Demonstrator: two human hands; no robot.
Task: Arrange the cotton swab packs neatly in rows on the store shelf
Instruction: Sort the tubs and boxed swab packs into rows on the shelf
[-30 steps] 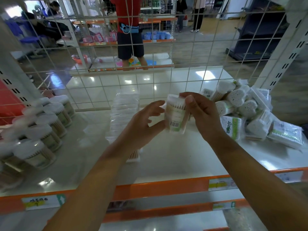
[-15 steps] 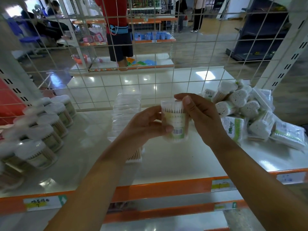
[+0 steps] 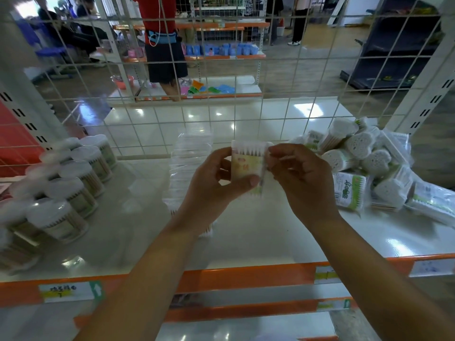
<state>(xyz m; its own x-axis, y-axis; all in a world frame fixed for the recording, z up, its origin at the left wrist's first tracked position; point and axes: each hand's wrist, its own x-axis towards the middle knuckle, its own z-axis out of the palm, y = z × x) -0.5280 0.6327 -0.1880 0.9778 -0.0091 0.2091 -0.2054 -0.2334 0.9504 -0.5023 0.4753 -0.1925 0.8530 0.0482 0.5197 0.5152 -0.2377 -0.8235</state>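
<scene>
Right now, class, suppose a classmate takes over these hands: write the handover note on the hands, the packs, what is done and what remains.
Left hand: grips the held pack from the left, thumb along its lower front.
Right hand: pinches the same pack at its upper right edge.
The pack is above the shelf, not yet placed.
Done: round tubs stand in rows on the left; a row of flat packs runs down the middle.
Left: the loose pile on the right needs sorting into rows, starting with the held pack.
</scene>
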